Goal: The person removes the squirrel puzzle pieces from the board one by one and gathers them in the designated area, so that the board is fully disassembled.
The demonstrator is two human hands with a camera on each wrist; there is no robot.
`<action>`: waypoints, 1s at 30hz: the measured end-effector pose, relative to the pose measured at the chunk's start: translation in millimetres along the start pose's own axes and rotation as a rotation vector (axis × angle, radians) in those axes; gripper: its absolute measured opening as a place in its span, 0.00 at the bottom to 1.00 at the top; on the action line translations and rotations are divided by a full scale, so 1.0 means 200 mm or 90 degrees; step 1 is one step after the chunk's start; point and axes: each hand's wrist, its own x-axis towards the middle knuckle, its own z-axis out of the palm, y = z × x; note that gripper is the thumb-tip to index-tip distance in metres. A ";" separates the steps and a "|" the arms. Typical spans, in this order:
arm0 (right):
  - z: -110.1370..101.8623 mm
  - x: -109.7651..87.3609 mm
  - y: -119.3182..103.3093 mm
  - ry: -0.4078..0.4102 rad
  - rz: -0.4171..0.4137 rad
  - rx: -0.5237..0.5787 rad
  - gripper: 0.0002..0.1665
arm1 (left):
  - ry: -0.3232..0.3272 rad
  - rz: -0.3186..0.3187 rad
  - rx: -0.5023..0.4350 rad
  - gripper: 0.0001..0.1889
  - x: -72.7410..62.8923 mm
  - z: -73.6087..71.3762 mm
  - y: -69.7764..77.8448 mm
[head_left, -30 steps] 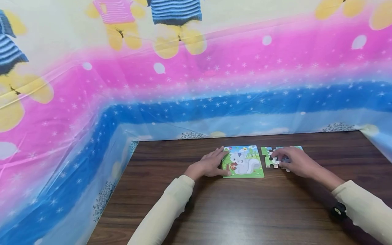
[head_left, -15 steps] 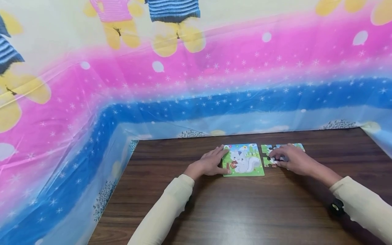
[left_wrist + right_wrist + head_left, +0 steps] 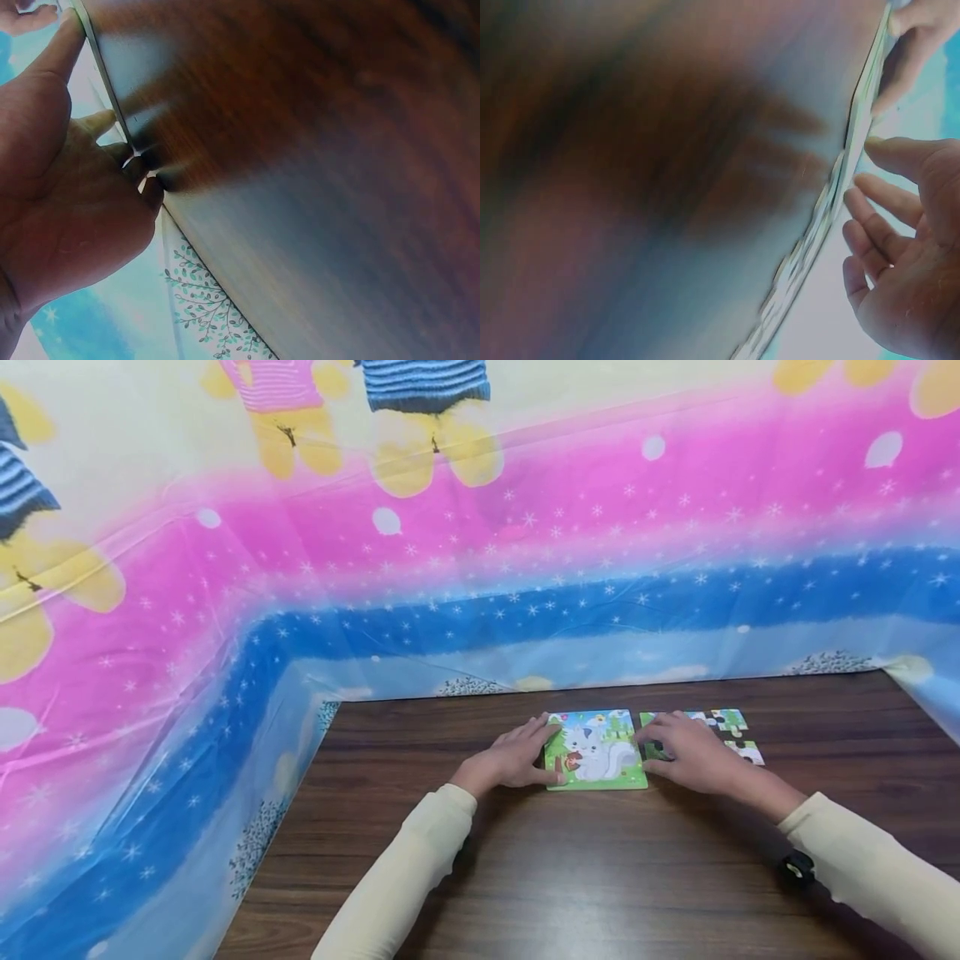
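Note:
A square board with a white squirrel picture (image 3: pixel 596 752) lies flat near the table's far edge. My left hand (image 3: pixel 510 756) rests at its left edge, thumb by the near corner and fingers spread toward the far one. At its right edge, my right hand (image 3: pixel 693 753) has thumb and index fingertips at or very near the border; whether they touch is unclear. Several jigsaw pieces (image 3: pixel 729 720) lie to the board's right, partly hidden beneath the right hand. In the right wrist view, the thumb and fingers (image 3: pixel 889 199) are apart, beside the thin edges of board and pieces.
The dark wooden table (image 3: pixel 570 868) extends toward me. A patterned pink and blue cloth (image 3: pixel 480 560) hangs behind it and along the left side. A black band (image 3: pixel 797 867) sits at my right wrist, below the pale sleeve (image 3: pixel 862 860).
My right hand has moved left from the jigsaw pieces to the board's right edge, uncovering pieces on the right. My left hand stays at the board's left edge.

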 end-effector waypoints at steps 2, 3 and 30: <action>0.01 0.00 -0.04 -0.013 0.000 0.003 0.24 | -0.003 0.002 -0.001 0.49 0.01 0.00 0.00; 0.02 -0.01 -0.06 -0.018 0.000 0.004 0.26 | -0.004 0.002 -0.001 0.49 0.01 0.00 0.00; 0.08 0.03 -0.16 -0.042 0.062 0.048 0.38 | 0.048 -0.096 0.145 0.46 0.10 0.02 0.12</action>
